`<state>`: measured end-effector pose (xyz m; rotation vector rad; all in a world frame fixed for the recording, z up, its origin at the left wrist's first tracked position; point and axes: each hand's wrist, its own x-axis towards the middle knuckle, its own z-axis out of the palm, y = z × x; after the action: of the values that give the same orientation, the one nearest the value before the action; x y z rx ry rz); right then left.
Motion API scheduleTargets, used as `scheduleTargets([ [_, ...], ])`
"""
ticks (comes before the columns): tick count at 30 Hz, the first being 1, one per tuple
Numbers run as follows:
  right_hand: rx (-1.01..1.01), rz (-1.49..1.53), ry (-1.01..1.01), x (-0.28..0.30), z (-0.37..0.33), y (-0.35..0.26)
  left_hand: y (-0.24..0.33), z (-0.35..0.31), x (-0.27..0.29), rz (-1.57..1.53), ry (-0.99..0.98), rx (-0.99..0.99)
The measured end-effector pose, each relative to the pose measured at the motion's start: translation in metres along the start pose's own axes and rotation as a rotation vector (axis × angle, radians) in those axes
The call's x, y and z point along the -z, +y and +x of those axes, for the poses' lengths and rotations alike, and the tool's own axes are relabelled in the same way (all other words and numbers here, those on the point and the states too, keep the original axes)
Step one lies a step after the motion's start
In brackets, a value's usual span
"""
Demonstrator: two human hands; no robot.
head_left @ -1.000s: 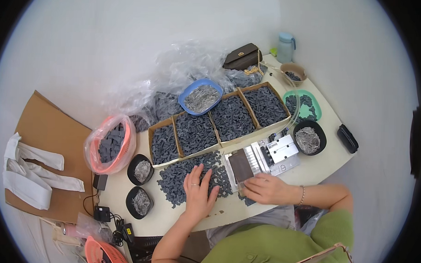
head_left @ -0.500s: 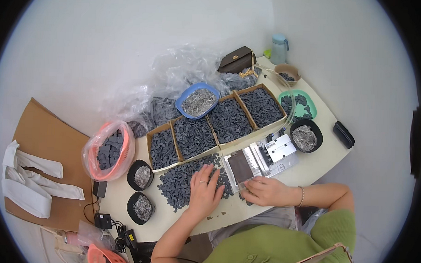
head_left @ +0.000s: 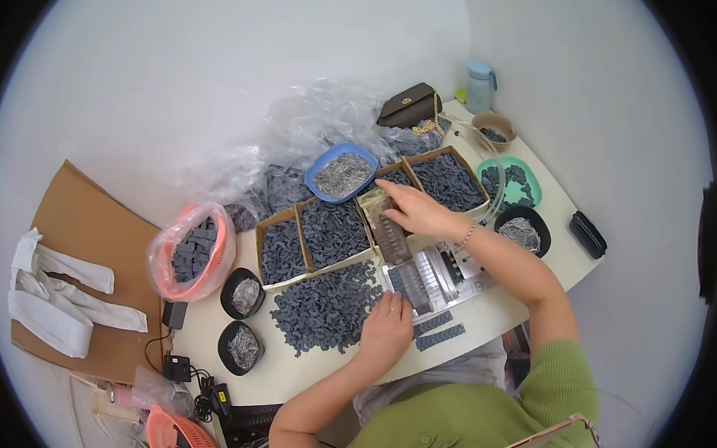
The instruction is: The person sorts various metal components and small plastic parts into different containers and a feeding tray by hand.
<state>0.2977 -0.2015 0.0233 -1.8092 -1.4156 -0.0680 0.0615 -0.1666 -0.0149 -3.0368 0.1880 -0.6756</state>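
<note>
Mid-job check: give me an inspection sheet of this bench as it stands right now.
Surface: pale table, crowded.
Job's things: loose pile of dark pieces by the left hand; metal jig; long loaded strip under the right hand; two filled strips at the near edge.
Clutter: cardboard trays of dark pieces; blue basin; black bowls; pink basket; plastic bags; bottle; brown pouch.
Grippers: left hand flat at the pile's edge; right hand pressing the strip.
Cables: adapters and cords at the table's left corner.
Surroundings: cardboard sheet, white cloths on floor.
</note>
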Motion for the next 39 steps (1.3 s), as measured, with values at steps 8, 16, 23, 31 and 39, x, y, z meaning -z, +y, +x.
scheduleTargets([
  [8,-0.233,-0.364,-0.081,0.097,-0.01,0.066,-0.001,0.023,0.007,0.05,-0.183,-0.119],
  [16,-0.358,-0.528,-0.481,0.084,-0.03,0.065,-0.016,0.022,0.006,-0.095,-0.167,-0.006],
  [23,-0.357,-0.479,-0.497,0.091,-0.031,0.046,-0.103,0.041,0.072,-0.29,0.31,0.474],
  [31,-0.321,-0.474,-0.333,0.087,-0.033,0.042,-0.27,-0.031,0.11,0.502,0.593,0.593],
  [39,-0.108,-0.249,-0.04,0.087,-0.041,0.002,-0.242,-0.021,0.014,0.072,0.003,0.375],
])
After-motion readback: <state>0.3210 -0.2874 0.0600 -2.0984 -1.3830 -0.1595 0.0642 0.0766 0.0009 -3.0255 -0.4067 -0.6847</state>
